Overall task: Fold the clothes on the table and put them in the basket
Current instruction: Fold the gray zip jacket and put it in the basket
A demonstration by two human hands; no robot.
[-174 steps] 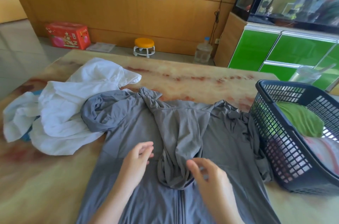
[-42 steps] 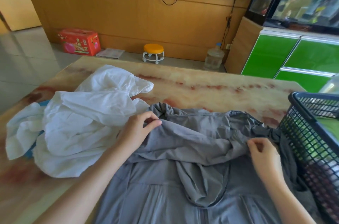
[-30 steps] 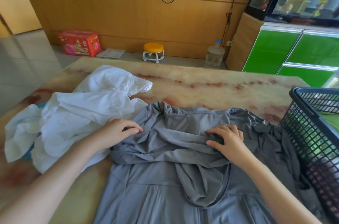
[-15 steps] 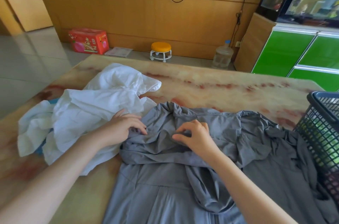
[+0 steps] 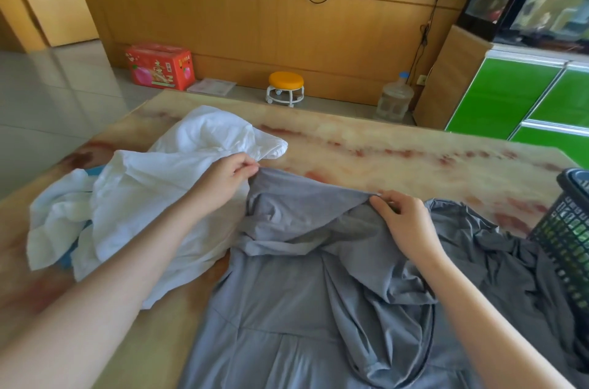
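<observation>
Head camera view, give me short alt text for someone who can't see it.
A person's left hand and right hand pinch a fold of a grey zip-up jacket spread on a marbled table. A crumpled white garment lies left, a dark plastic mesh basket at right.

Both forearms reach forward, left hand and right hand each pinched shut on grey cloth

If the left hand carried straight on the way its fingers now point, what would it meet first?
The left hand, pinching the grey garment, points right and slightly away. Beyond its fingertips, it would probably pass over bare table; the white garment's cuff lies just beside that line, depth unclear.
</observation>
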